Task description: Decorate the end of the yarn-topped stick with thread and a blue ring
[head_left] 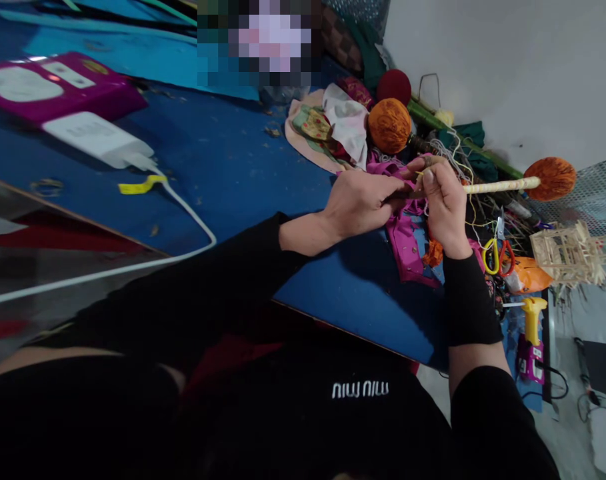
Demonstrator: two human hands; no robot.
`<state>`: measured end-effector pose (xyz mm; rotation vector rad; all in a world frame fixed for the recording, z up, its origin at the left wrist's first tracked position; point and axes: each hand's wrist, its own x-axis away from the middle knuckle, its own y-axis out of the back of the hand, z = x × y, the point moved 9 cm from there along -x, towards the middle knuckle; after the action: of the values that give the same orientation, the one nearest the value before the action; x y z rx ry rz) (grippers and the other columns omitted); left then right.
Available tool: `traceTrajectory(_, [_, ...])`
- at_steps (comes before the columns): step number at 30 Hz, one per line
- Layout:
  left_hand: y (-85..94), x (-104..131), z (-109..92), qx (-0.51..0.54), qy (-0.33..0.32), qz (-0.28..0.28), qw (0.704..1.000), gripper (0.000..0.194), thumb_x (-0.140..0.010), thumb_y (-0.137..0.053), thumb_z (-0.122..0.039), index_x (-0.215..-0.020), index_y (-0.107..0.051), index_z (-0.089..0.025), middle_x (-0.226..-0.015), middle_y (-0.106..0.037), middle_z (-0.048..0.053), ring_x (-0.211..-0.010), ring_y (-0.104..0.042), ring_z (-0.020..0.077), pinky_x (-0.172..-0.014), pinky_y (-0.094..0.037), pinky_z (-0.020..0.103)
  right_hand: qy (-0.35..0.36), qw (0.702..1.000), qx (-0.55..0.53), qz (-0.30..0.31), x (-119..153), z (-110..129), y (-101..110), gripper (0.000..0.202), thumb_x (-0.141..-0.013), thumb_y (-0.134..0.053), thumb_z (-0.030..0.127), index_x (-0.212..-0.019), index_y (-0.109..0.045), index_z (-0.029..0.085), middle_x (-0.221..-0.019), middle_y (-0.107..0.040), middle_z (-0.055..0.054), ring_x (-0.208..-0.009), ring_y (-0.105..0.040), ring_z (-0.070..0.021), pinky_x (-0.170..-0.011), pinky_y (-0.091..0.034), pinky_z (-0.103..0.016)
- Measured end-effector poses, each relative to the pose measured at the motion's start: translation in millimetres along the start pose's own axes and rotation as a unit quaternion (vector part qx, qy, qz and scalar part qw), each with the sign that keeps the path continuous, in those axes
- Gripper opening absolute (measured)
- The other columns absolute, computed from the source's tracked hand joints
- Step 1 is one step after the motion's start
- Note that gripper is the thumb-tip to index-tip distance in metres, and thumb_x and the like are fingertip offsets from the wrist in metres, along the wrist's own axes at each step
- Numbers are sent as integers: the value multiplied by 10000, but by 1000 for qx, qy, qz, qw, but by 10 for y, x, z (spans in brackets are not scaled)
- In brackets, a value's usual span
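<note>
A stick wrapped in pale material (503, 187) runs rightward from my right hand (443, 200) and ends in an orange ball (551, 179). The fingers of my right hand are closed round the stick's near end. My left hand (360, 203) meets it from the left, fingers pressed together around the darker part of the stick. Magenta fabric (407, 247) lies under and below both hands. A second orange ball (389, 125) and a dark red ball (393, 87) sit just beyond them.
Scissors (500, 257), a yellow glue gun (534, 317) and a straw-coloured stick frame (565, 253) are at the right. At the left are a purple power strip (77, 93) and a white charger (97, 138), its cable crossing the blue table (217, 147). Cloth pieces (345, 120) lie beyond my left hand.
</note>
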<state>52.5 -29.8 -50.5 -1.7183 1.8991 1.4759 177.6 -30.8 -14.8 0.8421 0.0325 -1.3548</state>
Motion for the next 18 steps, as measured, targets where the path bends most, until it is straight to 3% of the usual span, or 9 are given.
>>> traceTrajectory(3, [20, -4, 49, 19, 22, -3, 1000, 221, -928, -654, -316, -1003, -841, -224, -865, -822, 47, -772, -744, 195, -683, -496, 294, -9, 999, -16, -33, -9, 13, 147, 426, -1023, -493, 595, -839, -647, 243, -1119, -654, -44, -1066, -680, -186, -890, -624, -390])
traceTrajectory(6, [59, -13, 132, 63, 72, 0, 995, 248, -892, -680, -296, -1068, -844, -235, -918, -835, 39, -801, -751, 197, -690, -509, 294, -49, 995, -54, -74, 6, 7, 458, 386, -981, -584, 576, -801, -637, 238, -986, -676, -12, -757, -651, -113, -661, -559, -288])
traceTrajectory(8, [102, -29, 177, 91, 103, 1, 991, 265, -882, -681, -301, -1081, -845, -235, -928, -838, 34, -794, -749, 191, -676, -507, 291, -91, 990, -97, -54, 36, -18, 672, 343, -931, -672, 528, -767, -636, 229, -871, -679, 12, -528, -515, -59, -488, -403, -245])
traceTrajectory(10, [162, -55, 216, 111, 122, -5, 986, 269, -869, -692, -317, -1072, -847, -233, -932, -839, 32, -790, -748, 191, -668, -508, 296, -122, 986, -112, -10, 94, -38, 902, 336, -886, -731, 485, -712, -636, 213, -785, -677, 14, -436, -415, -34, -433, -269, -251])
traceTrajectory(13, [258, -103, 307, 133, 140, -23, 981, 269, -849, -706, -340, -1042, -850, -223, -952, -838, 40, -803, -745, 196, -707, -544, 321, -164, 985, -42, 6, 256, -149, 1380, 276, -815, -811, 401, -686, -683, 195, -765, -689, -18, -459, -416, -30, -465, -244, -274])
traceTrajectory(16, [318, -148, 418, 149, 153, -23, 977, 297, -829, -704, -361, -1022, -845, -185, -933, -832, 56, -779, -722, 189, -730, -579, 358, -215, 974, 9, -76, 491, -342, 1939, 173, -708, -847, 287, -684, -713, 180, -755, -693, -36, -452, -402, -42, -463, -183, -295])
traceTrajectory(18, [347, -171, 463, 162, 156, -11, 974, 340, -825, -698, -390, -1027, -834, -152, -928, -829, 62, -786, -717, 175, -734, -585, 370, -206, 966, 33, -154, 620, -397, 2263, 137, -691, -808, 226, -655, -683, 180, -736, -674, -30, -451, -387, -50, -464, -162, -297])
